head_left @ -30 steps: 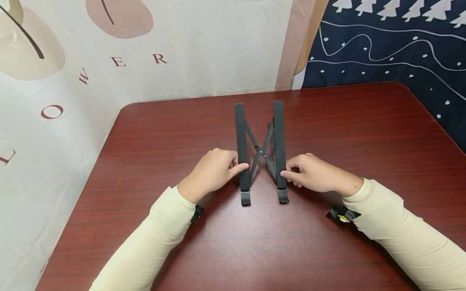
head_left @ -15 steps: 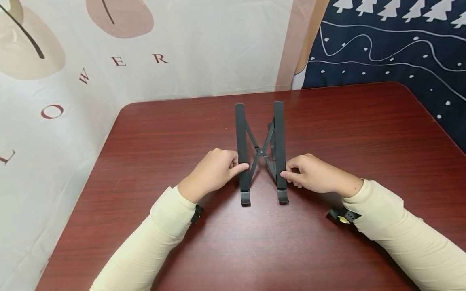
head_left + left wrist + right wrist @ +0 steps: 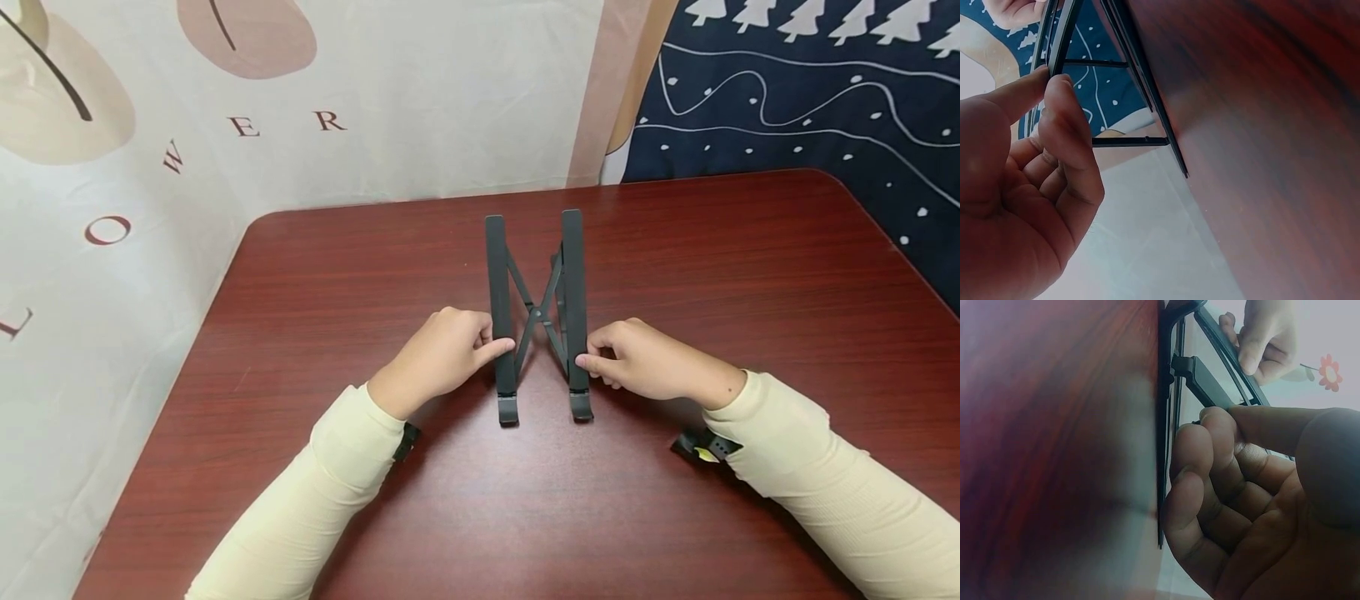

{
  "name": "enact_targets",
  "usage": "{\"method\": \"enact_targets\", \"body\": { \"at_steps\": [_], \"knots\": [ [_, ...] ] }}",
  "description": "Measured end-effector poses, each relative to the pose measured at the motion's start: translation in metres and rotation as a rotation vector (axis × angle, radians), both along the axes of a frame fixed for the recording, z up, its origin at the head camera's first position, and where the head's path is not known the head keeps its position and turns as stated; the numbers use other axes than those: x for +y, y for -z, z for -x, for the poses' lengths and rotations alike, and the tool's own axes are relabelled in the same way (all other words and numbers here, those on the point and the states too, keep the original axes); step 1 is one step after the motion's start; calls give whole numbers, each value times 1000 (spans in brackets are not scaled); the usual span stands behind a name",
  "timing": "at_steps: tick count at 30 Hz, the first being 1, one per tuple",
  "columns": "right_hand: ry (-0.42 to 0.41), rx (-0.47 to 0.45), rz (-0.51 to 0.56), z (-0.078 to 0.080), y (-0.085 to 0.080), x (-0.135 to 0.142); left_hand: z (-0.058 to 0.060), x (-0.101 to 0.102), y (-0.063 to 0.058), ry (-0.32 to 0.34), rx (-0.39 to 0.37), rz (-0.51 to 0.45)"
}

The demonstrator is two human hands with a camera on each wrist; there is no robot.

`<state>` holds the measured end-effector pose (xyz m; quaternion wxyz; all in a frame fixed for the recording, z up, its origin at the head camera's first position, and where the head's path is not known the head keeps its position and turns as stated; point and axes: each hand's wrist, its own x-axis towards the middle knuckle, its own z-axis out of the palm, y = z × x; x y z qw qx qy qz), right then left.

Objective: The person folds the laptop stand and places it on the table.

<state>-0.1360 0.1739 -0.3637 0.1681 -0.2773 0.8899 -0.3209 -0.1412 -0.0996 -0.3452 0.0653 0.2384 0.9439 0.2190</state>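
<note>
A black folding laptop stand (image 3: 575, 292) stands upright in the middle of the table, its two long rails joined by an X of crossed bars. Small upturned lips sit at the near ends of the rails. My left hand (image 3: 444, 354) pinches the left rail low down, thumb on top and fingers curled beneath. Across from it, my right hand (image 3: 648, 358) pinches the right rail near its lower end. The left wrist view shows the base bars of the stand (image 3: 1141, 69) along the tabletop. In the right wrist view, fingertips cover part of the rail.
The reddish-brown wooden table (image 3: 337, 267) has rounded far corners. Behind it hang a pale printed cloth (image 3: 450, 100) and a navy cloth (image 3: 787, 100) with white trees. Black straps circle both wrists at the sleeve cuffs.
The two rails have come very slightly closer together, the hands moving inward with them. Both hands keep the same pinch throughout.
</note>
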Motion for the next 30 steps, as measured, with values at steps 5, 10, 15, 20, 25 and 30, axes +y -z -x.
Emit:
{"method": "enact_targets", "body": {
  "at_steps": [5,10,15,20,25,30],
  "knots": [
    [5,-4,-2,-1,0,-1,0,1,0,8,5,0],
    [1,-5,-2,-2,-1,-2,0,2,0,15,3,3],
    [-1,-11,-6,-3,-1,-4,-1,2,1,19,5,3],
    [-2,-9,-10,-4,-1,-5,-1,2,1,22,2,-2],
    [-3,-2,-8,-4,0,-6,-1,3,1,21,6,0],
    [-5,1,-6,-4,0,-6,-1,3,1,21,8,6]
  ]
}}
